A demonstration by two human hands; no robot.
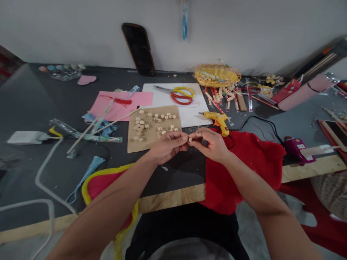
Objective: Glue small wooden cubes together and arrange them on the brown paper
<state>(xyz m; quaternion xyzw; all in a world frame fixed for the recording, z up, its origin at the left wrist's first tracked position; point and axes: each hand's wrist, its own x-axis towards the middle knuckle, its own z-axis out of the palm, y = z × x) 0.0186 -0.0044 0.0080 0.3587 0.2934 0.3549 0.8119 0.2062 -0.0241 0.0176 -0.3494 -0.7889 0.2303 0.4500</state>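
My left hand [168, 146] and my right hand [210, 144] meet above the dark table [40, 108], fingertips pinched together on a small pale wooden piece [190, 139]. Just beyond them lies a brown cardboard sheet [135, 142] carrying several similar small pale pieces [155, 121]. A yellow glue gun [218, 121] rests right behind my right hand, on the edge of a white sheet [189, 115]. A red cloth [244, 162] lies under my right wrist and hangs over the table's front edge.
Scissors with yellow and red handles [180, 94] lie on the white sheet. A pink sheet [108, 104] with a red tassel, thin sticks [89, 131], a yellow basket [217, 75], scattered sticks, a purple device [296, 148], a phone [334, 131] and a grey cable [46, 169] surround the work spot.
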